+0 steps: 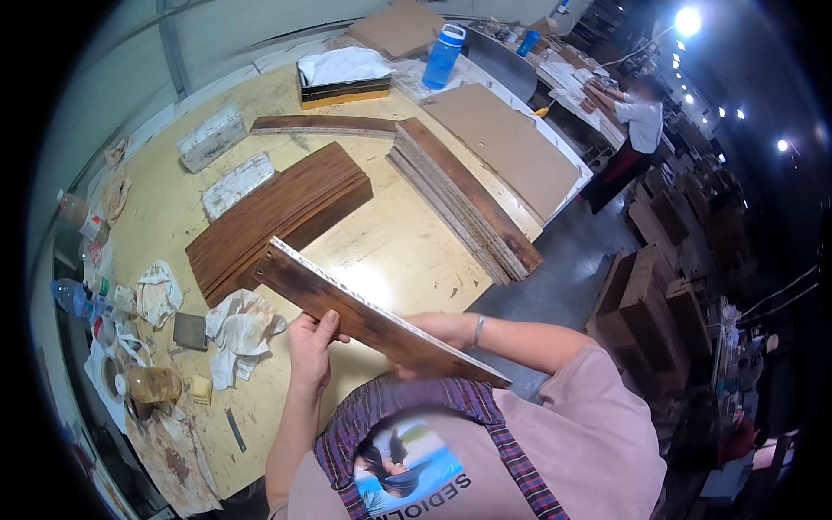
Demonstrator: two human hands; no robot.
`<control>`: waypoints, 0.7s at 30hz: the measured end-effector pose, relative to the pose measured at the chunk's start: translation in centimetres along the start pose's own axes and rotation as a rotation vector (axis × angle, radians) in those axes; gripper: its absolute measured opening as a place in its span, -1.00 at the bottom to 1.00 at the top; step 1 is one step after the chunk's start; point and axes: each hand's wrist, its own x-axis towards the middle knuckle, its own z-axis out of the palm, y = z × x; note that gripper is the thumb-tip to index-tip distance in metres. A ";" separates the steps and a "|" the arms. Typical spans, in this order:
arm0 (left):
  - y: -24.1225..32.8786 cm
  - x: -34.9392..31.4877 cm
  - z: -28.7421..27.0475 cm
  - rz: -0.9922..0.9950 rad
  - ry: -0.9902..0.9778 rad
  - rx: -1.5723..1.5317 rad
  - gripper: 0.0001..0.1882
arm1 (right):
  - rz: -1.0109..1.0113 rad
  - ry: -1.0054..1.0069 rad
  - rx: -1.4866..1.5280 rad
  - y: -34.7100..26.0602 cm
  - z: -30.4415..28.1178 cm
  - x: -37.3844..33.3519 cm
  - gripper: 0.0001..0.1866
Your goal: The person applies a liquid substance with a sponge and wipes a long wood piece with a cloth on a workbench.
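A long brown wooden board (360,310) with a pale, rough edge slants across in front of my body, raised above the table. My left hand (312,345) grips it near its left part, thumb lying on the brown face. My right hand (442,329) holds the board farther right; its fingers are largely hidden behind the wood. Just beyond the board's far end lies a stack of reddish-brown boards (277,212). To the right of that, more boards (459,204) are stacked, their pale edges showing.
Two speckled whitish blocks (212,139) lie left of the stack. Crumpled cloths (243,334), a jar of amber liquid (149,384) and several bottles (74,296) line the table's left side. A blue bottle (444,56) and cardboard sheet (503,147) are at the back. Another person (637,121) works at right.
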 end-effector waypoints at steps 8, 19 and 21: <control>0.5 0.6 0.7 0.059 0.079 0.166 -0.76 | -0.506 0.223 -0.664 0.5 -3.2 0.0 -0.70; 7.1 3.2 -1.1 0.361 0.241 0.049 -0.81 | -0.586 0.284 -0.634 -0.2 -2.2 0.3 -0.76; 7.5 3.6 -1.5 0.432 0.254 0.121 -0.78 | -0.586 0.266 -0.587 -1.4 -0.6 -0.1 -0.77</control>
